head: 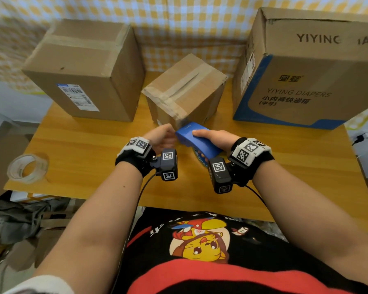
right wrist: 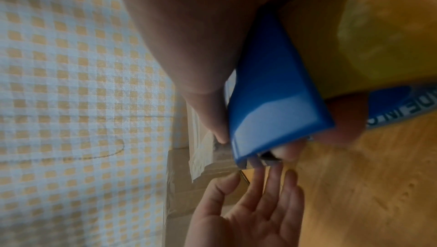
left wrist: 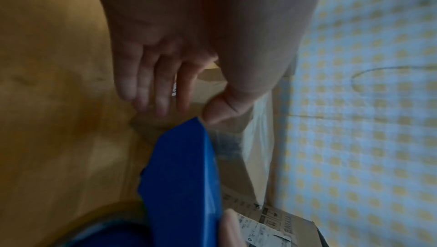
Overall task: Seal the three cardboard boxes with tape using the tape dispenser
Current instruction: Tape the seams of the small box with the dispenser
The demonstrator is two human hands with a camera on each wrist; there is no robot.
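Three cardboard boxes stand on the wooden table (head: 89, 143): a plain one at the left (head: 83, 68), a small tilted one in the middle (head: 185, 90), and a large printed one at the right (head: 306, 71). My right hand (head: 212, 135) grips the blue tape dispenser (head: 198, 141), whose nose is at the small box's near lower corner. Clear tape runs along that box's top seam and down its front. My left hand (head: 164, 134) is just left of the nose, fingers (left wrist: 153, 83) straight, holding nothing. The right wrist view shows the dispenser (right wrist: 272, 92) with the left hand's palm (right wrist: 248, 210) open beside it.
A loose roll of clear tape (head: 28, 168) lies near the table's front left corner. A yellow-and-white checked cloth (head: 189, 24) hangs behind the boxes. Cardboard scraps and grey cloth (head: 23, 219) sit on the floor at the left.
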